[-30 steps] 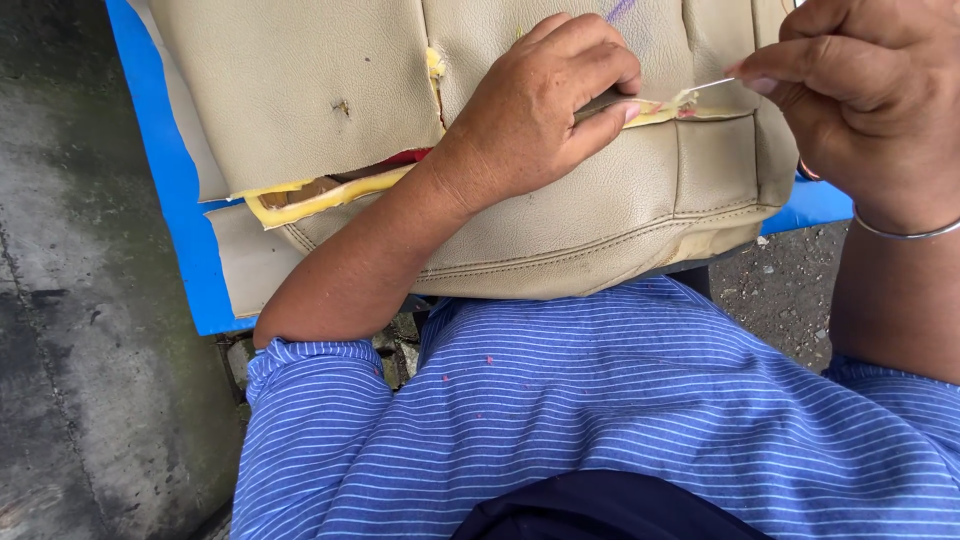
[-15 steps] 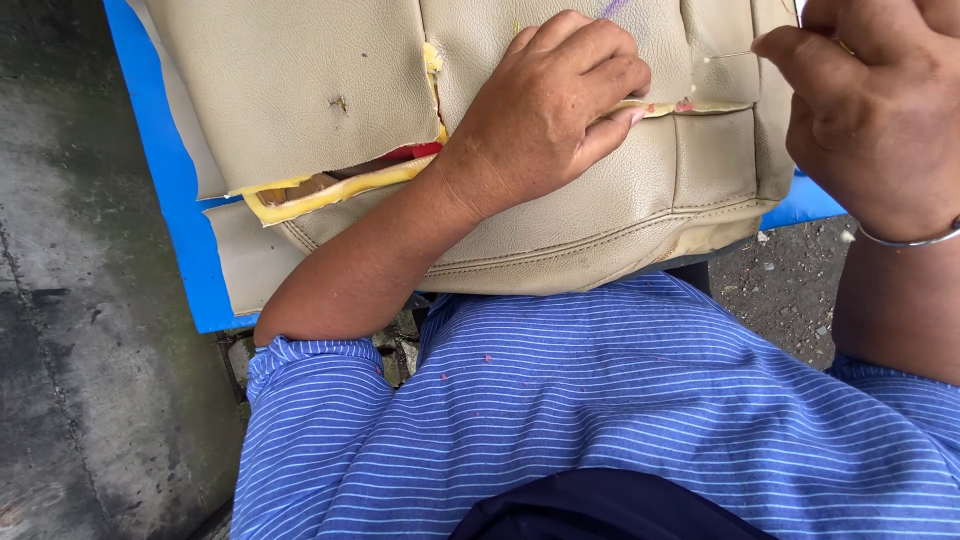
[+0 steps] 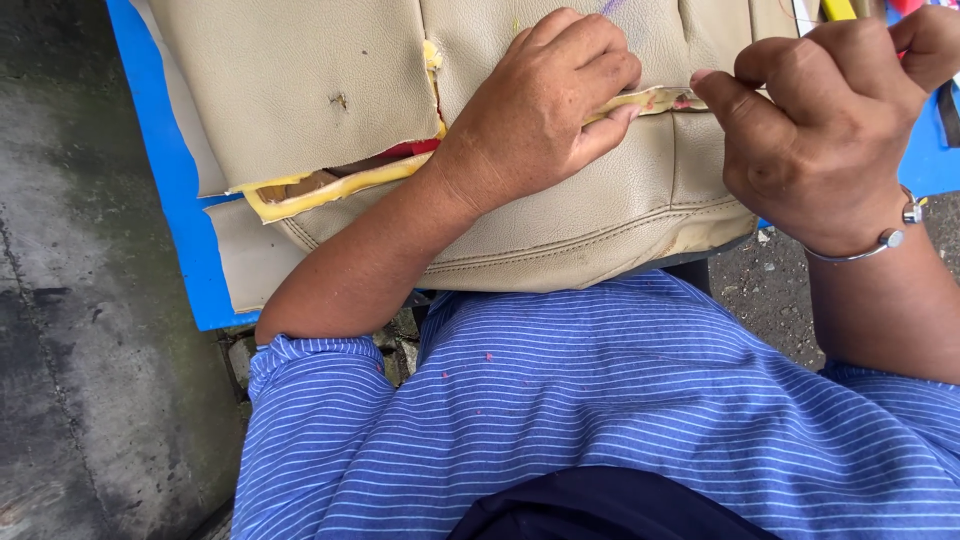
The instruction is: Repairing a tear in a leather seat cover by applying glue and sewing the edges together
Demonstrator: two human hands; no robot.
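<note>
The left hand point(image 3: 545, 105) lies on the beige seat cover point(image 3: 560, 215), fingers curled and pressing down at the split seam point(image 3: 655, 98) where yellow foam point(image 3: 330, 190) shows. The right hand point(image 3: 820, 130) is fisted just beside the seam; whether it pinches anything cannot be told. The cover rests on a blue surface point(image 3: 165, 170).

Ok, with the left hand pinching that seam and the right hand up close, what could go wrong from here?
1. The left hand pinches the split seam with fingertips right by the right hand; whatever that closed grip holds is hidden, so a prick is possible.
2. The tear further left lies unheld with yellow foam showing, and pulling might widen it.
3. The cover overhangs the blue board and could slide.
</note>
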